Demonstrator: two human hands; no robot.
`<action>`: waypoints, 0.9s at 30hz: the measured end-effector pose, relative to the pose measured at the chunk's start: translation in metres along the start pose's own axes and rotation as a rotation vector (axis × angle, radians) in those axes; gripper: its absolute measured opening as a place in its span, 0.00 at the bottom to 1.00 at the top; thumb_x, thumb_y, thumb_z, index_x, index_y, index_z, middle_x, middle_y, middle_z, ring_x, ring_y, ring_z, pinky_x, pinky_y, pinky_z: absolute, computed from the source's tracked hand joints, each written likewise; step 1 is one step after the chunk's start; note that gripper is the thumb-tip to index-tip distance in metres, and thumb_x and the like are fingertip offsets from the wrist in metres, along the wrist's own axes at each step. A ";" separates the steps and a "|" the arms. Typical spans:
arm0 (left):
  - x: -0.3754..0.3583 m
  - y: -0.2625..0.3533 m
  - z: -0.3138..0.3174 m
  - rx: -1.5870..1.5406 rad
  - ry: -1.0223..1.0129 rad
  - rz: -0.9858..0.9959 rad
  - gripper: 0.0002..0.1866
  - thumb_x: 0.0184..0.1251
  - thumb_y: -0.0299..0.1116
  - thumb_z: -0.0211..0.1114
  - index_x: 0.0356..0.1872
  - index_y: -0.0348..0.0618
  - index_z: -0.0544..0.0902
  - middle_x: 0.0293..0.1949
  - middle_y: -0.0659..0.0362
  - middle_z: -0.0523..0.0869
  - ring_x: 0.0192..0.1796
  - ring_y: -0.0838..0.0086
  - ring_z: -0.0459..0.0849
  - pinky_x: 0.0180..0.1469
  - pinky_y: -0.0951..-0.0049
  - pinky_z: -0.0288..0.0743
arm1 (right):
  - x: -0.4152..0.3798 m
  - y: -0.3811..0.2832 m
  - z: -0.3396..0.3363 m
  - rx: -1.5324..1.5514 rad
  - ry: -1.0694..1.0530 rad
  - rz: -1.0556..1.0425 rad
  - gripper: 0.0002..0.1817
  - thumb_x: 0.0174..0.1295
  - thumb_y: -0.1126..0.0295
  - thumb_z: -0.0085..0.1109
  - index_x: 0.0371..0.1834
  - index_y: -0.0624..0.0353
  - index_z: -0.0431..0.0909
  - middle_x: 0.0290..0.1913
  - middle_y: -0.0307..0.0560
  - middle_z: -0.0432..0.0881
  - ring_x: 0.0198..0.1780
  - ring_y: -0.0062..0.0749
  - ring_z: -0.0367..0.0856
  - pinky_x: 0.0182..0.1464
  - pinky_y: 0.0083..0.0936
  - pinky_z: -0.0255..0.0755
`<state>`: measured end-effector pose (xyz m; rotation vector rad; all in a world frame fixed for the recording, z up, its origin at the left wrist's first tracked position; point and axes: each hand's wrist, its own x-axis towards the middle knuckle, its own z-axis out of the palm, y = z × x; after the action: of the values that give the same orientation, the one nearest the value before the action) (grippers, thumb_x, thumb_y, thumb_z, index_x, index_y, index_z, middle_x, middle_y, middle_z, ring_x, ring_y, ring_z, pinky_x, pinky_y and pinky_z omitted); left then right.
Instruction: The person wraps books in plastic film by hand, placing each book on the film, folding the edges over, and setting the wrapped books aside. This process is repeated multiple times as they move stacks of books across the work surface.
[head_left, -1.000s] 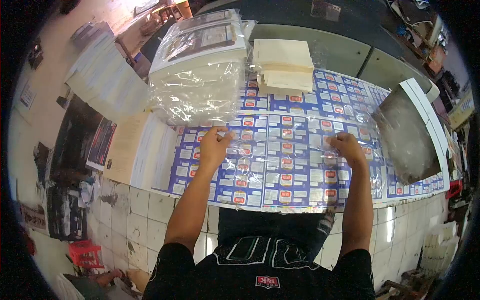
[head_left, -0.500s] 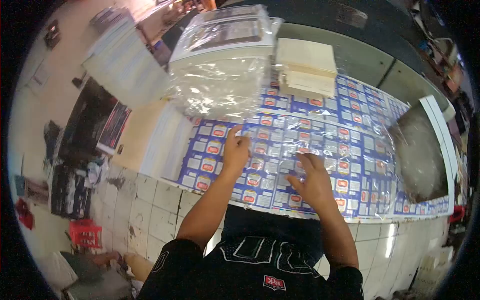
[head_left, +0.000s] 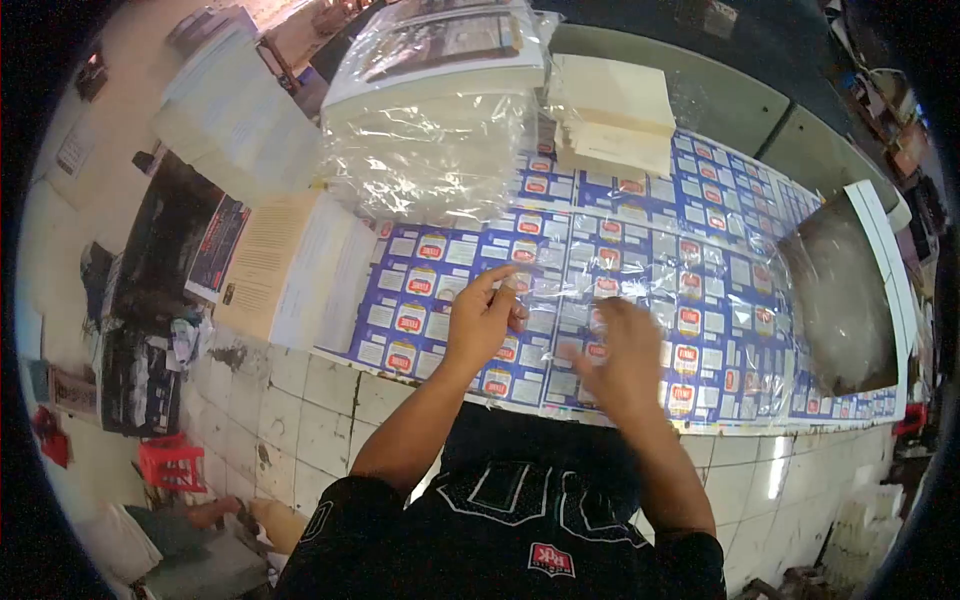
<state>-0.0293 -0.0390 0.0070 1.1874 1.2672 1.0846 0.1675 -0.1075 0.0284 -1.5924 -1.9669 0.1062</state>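
A clear plastic film (head_left: 735, 260) lies over the blue printed sheets (head_left: 425, 285) on the table in front of me. My left hand (head_left: 485, 318) is at the film's left part, with its fingers curled and the thumb close to them. Whatever is between those fingers is too small to make out. To its right, my right hand (head_left: 628, 362) hovers low over the sheets, blurred by motion. Its thumb stands apart from the fingers, and nothing shows in it.
A tall stack wrapped in clear plastic (head_left: 430, 140) stands at the back left. Beside it is a stack of cream paper (head_left: 615, 110). At the right end sits a white-edged, plastic-covered block (head_left: 850, 300). Paper stacks (head_left: 270, 270) line the left, and a red stool (head_left: 170, 465) is on the floor.
My left hand has moved slightly right and nearer to me, its fingers more curled. My right hand has shifted a little and is now blurred. The view has tilted slightly.
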 end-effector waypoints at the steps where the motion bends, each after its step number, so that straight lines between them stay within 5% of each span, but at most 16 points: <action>1: -0.004 0.004 0.002 -0.084 -0.065 -0.102 0.16 0.75 0.35 0.58 0.59 0.40 0.77 0.26 0.60 0.84 0.25 0.81 0.81 0.25 0.79 0.70 | 0.000 -0.015 0.007 0.006 -0.008 -0.001 0.28 0.56 0.59 0.69 0.58 0.59 0.75 0.55 0.56 0.76 0.58 0.51 0.73 0.58 0.45 0.65; 4: -0.014 0.009 0.002 -0.227 -0.176 -0.220 0.20 0.77 0.38 0.56 0.65 0.44 0.73 0.38 0.52 0.89 0.30 0.77 0.85 0.33 0.79 0.73 | -0.002 -0.006 0.021 0.019 -0.103 0.053 0.20 0.60 0.61 0.64 0.54 0.58 0.79 0.51 0.52 0.81 0.54 0.48 0.76 0.58 0.44 0.65; 7: -0.020 -0.007 0.002 -0.319 -0.100 -0.049 0.29 0.76 0.39 0.56 0.73 0.43 0.61 0.48 0.51 0.87 0.40 0.72 0.86 0.39 0.77 0.73 | 0.000 0.008 0.019 0.066 -0.088 0.052 0.15 0.64 0.64 0.59 0.50 0.58 0.81 0.48 0.49 0.84 0.51 0.46 0.79 0.56 0.44 0.67; 9: -0.024 -0.020 0.005 0.439 -0.091 0.622 0.41 0.73 0.43 0.60 0.76 0.37 0.47 0.52 0.52 0.85 0.49 0.65 0.84 0.45 0.70 0.73 | 0.003 0.019 0.014 0.264 -0.062 0.017 0.13 0.67 0.69 0.54 0.49 0.61 0.82 0.50 0.54 0.84 0.49 0.50 0.81 0.54 0.43 0.71; 10: -0.029 -0.019 0.006 0.433 -0.093 0.623 0.41 0.73 0.43 0.60 0.76 0.37 0.47 0.52 0.52 0.85 0.49 0.65 0.84 0.45 0.70 0.73 | 0.002 0.022 0.011 0.257 -0.062 0.018 0.13 0.67 0.69 0.54 0.49 0.61 0.82 0.50 0.54 0.84 0.49 0.50 0.81 0.54 0.43 0.71; 12: -0.036 -0.011 0.007 1.022 -0.108 0.582 0.50 0.67 0.47 0.65 0.75 0.31 0.43 0.49 0.53 0.86 0.50 0.59 0.83 0.48 0.63 0.73 | 0.004 0.026 0.004 0.461 -0.051 0.189 0.14 0.68 0.72 0.51 0.51 0.64 0.81 0.50 0.58 0.83 0.50 0.52 0.82 0.54 0.39 0.73; 14: -0.040 -0.009 0.006 1.020 -0.096 0.555 0.49 0.64 0.48 0.67 0.75 0.30 0.48 0.47 0.53 0.87 0.50 0.60 0.82 0.49 0.62 0.71 | 0.002 0.031 0.000 0.583 0.012 0.294 0.15 0.68 0.75 0.49 0.54 0.66 0.79 0.49 0.61 0.83 0.50 0.51 0.83 0.54 0.35 0.75; 16: -0.046 -0.002 0.004 0.885 -0.180 0.277 0.48 0.61 0.46 0.71 0.73 0.31 0.54 0.44 0.53 0.87 0.53 0.62 0.80 0.48 0.62 0.69 | 0.001 0.034 -0.006 0.580 0.042 0.294 0.15 0.68 0.75 0.50 0.55 0.64 0.79 0.49 0.60 0.83 0.50 0.47 0.83 0.54 0.33 0.74; 17: -0.047 0.001 0.004 0.956 -0.100 0.368 0.42 0.57 0.44 0.73 0.70 0.38 0.64 0.36 0.54 0.87 0.48 0.63 0.81 0.47 0.60 0.69 | 0.000 0.034 -0.008 0.632 0.012 0.302 0.14 0.68 0.75 0.51 0.54 0.63 0.80 0.49 0.59 0.83 0.51 0.47 0.83 0.55 0.33 0.73; 18: -0.046 0.008 0.004 0.953 -0.101 0.371 0.42 0.57 0.44 0.73 0.70 0.38 0.64 0.36 0.54 0.87 0.48 0.63 0.81 0.47 0.60 0.69 | 0.001 0.034 -0.012 0.629 0.014 0.302 0.14 0.68 0.75 0.51 0.54 0.63 0.80 0.49 0.59 0.83 0.51 0.47 0.83 0.55 0.33 0.73; 20: -0.038 0.030 0.006 1.079 0.142 0.933 0.34 0.55 0.39 0.74 0.65 0.48 0.74 0.28 0.58 0.84 0.36 0.63 0.81 0.43 0.59 0.71 | 0.005 0.030 -0.027 0.616 -0.088 0.168 0.13 0.68 0.75 0.52 0.53 0.63 0.80 0.49 0.58 0.84 0.52 0.48 0.82 0.56 0.33 0.73; 21: -0.030 0.034 0.008 0.937 0.098 0.952 0.23 0.55 0.38 0.74 0.54 0.51 0.83 0.24 0.60 0.81 0.30 0.63 0.79 0.42 0.59 0.70 | 0.008 0.027 -0.037 0.599 -0.094 0.133 0.12 0.66 0.75 0.54 0.51 0.63 0.81 0.49 0.56 0.84 0.52 0.48 0.82 0.56 0.34 0.72; 27: -0.045 0.116 0.017 0.821 0.035 0.946 0.10 0.58 0.31 0.72 0.41 0.47 0.86 0.19 0.59 0.80 0.21 0.66 0.78 0.27 0.65 0.68 | 0.025 0.002 -0.129 0.383 -0.025 -0.043 0.14 0.60 0.76 0.61 0.50 0.60 0.83 0.49 0.51 0.84 0.51 0.45 0.81 0.56 0.34 0.71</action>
<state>-0.0073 -0.0725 0.1257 2.5639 1.2120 1.2446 0.2300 -0.1227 0.1433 -1.3039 -1.8614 0.4583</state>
